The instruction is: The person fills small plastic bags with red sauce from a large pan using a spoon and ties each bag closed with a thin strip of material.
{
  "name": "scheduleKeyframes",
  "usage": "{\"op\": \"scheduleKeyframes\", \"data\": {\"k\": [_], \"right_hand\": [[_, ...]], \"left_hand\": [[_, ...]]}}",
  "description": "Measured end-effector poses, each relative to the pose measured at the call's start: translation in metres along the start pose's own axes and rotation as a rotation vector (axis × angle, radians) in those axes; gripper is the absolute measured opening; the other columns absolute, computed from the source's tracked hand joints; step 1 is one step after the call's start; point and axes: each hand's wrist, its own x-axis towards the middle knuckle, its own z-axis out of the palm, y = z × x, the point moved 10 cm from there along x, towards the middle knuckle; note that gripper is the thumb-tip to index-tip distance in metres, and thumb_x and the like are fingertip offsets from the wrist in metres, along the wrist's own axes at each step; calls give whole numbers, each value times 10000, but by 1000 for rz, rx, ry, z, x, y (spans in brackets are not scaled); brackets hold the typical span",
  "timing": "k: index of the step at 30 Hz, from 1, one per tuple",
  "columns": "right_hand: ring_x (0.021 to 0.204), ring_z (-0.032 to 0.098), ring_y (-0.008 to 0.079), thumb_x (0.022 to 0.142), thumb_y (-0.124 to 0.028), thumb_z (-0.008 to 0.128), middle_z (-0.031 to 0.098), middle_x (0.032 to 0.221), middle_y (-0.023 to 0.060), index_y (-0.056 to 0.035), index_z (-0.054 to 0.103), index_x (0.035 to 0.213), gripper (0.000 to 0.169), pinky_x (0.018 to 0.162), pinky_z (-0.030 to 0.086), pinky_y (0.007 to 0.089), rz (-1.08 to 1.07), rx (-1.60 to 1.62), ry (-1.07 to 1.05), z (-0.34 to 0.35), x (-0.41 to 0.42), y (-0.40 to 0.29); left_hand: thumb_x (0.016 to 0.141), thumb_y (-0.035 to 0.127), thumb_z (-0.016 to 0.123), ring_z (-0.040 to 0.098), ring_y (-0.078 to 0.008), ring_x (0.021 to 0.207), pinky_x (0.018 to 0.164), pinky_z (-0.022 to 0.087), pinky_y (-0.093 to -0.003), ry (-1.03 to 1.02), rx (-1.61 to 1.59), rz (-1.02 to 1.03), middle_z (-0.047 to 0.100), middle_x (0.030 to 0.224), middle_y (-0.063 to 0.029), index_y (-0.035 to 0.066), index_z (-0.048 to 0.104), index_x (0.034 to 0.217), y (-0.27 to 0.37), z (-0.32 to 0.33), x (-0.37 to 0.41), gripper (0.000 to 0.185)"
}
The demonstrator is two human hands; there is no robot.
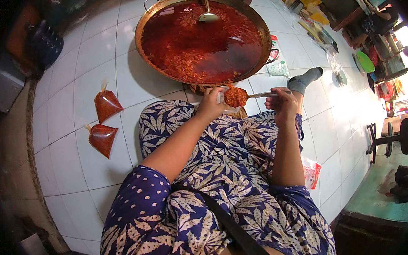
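Observation:
My left hand (211,102) grips a clear plastic bag (233,109) by its near-left side, just in front of a wide metal pan. Level with the bag, my right hand (282,103) holds the handle of a metal ladle (263,94). Its bowl carries a heap of chunky red sauce (236,97) and sits over the bag, hiding most of it; how far inside it is I cannot tell. Red oily sauce (198,40) fills much of the pan (138,38). A second ladle (208,16) rests in that sauce, its handle pointing away from me.
Two tied bags of red sauce (107,105) lie on the white tiled floor (63,118) to the left. A printed plastic pack (277,61) lies right of the pan, another (311,172) beside my right elbow. My socked foot (305,81) extends right. Household items line the right side.

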Motion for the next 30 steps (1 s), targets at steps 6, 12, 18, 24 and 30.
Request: {"op": "scheduleKeyframes", "data": {"k": [6, 12, 18, 24, 30], "right_hand": [[452, 553, 176, 814, -135, 551, 599, 617, 115, 0, 563, 861, 143, 413, 464, 260, -72, -226, -84, 33, 4, -2], [560, 610, 174, 804, -133, 555, 630, 656, 96, -37, 632, 870, 139, 540, 480, 295, -445, -1101, -127, 85, -20, -4], [656, 635, 232, 809, -123, 607, 653, 757, 123, -46, 618, 890, 111, 605, 488, 308, -792, -1229, -192, 98, -58, -7], [583, 528, 76, 837, -55, 542, 589, 653, 44, 20, 602, 908, 119, 530, 435, 199, -432, -653, -79, 33, -15, -2], [519, 535, 77, 835, -55, 548, 611, 664, 57, 18, 598, 889, 104, 464, 430, 195, -447, -615, -2, 34, -22, -11]], "left_hand": [[656, 6, 607, 450, -343, 1126, 949, 387, -389, 12, 5, -20, 404, 1194, -180, 60, 457, 1214, -5, 13, 0, 580], [655, -10, 589, 442, -360, 1137, 957, 383, -402, 14, 10, -83, 394, 1209, -191, 58, 432, 1250, -18, 19, -2, 618], [682, 12, 593, 450, -349, 1146, 951, 390, -395, -16, 24, -171, 419, 1215, -177, 77, 450, 1251, -39, 16, 5, 590], [756, 43, 648, 444, -335, 1157, 947, 416, -403, -154, 56, -104, 401, 1245, -195, 118, 459, 1263, -11, 25, 2, 546], [743, 184, 721, 442, -337, 1162, 958, 402, -415, -147, 53, -95, 410, 1244, -193, 117, 458, 1267, -12, 24, 0, 591]]}}
